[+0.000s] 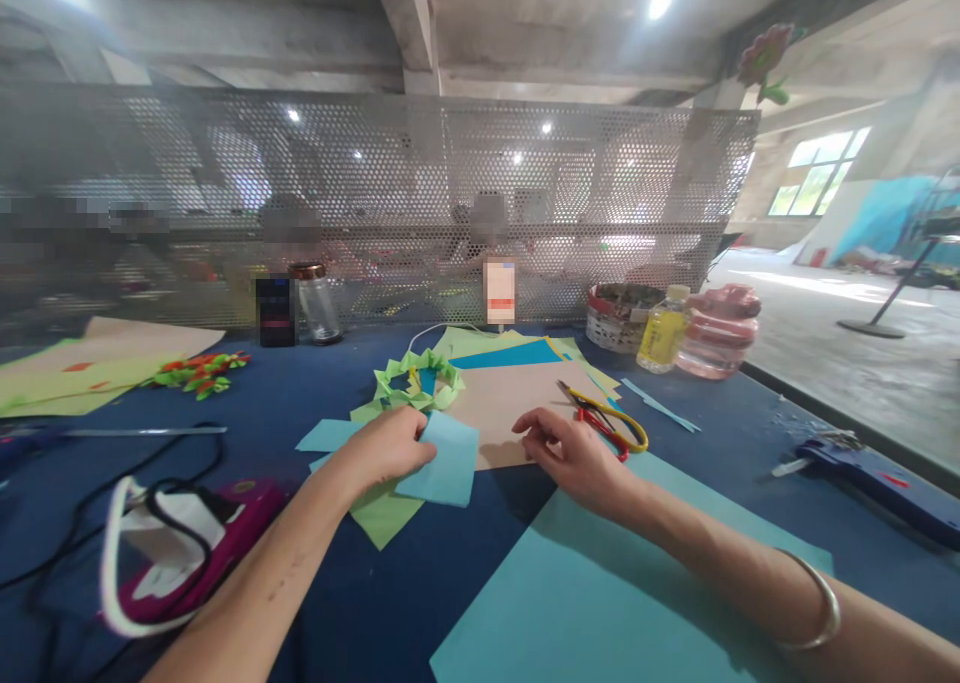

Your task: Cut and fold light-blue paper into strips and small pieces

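Observation:
My left hand is closed on a light blue paper piece, thumb on top. Under and beside it lie more light blue pieces and a green sheet. Just beyond sits a ring of folded green paper. My right hand hovers with loosely bent fingers apart and nothing visible in them. Beside it, scissors with yellow and red handles rest on a beige sheet. A large light blue sheet spreads below my right forearm.
A magenta power strip with cables lies at left, near paper flowers. A phone leans against the mesh partition. A basket, yellow-labelled bottle, pink jug and blue utility knife are at right.

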`<control>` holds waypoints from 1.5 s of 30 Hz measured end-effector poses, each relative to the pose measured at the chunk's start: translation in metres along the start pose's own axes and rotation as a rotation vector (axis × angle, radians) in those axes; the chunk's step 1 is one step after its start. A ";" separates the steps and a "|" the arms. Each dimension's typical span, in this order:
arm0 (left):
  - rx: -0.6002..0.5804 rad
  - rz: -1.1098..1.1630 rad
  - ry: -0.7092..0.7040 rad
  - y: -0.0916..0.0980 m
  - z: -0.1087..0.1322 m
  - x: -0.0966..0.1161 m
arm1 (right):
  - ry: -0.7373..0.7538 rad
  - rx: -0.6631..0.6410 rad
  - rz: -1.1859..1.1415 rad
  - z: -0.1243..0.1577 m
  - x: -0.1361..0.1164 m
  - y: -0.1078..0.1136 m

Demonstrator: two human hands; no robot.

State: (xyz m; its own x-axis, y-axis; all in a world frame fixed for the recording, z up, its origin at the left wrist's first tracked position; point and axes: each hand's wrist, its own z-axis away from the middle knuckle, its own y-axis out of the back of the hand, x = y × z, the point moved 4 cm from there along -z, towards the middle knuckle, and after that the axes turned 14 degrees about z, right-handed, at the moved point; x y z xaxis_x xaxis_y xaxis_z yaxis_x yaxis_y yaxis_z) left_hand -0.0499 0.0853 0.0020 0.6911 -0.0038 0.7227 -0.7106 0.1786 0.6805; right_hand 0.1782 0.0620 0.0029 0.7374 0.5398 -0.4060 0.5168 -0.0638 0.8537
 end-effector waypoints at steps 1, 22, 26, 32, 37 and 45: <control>0.013 -0.065 0.005 0.001 0.001 0.000 | 0.006 -0.009 0.019 0.000 -0.002 0.001; -0.287 0.090 -0.362 -0.061 0.041 0.060 | -0.324 -0.121 0.716 -0.015 0.080 0.060; -0.270 0.087 -0.411 -0.074 0.045 0.062 | -0.319 -0.207 0.695 -0.014 0.093 0.055; -0.305 0.074 -0.427 -0.080 0.055 0.066 | -0.327 -0.093 0.740 -0.015 0.084 0.060; -0.201 0.021 -0.501 -0.073 0.050 0.068 | -0.083 -0.150 0.580 -0.014 0.046 0.058; 0.054 -0.189 -0.357 -0.018 0.000 0.016 | 0.282 -0.550 0.166 0.010 -0.012 0.027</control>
State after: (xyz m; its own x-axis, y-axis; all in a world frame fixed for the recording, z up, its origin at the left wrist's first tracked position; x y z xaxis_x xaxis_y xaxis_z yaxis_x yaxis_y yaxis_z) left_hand -0.0257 0.0822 0.0016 0.7281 -0.3746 0.5741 -0.5877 0.0899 0.8040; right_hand 0.1879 0.0454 0.0274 0.6071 0.7646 -0.2162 0.0515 0.2336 0.9710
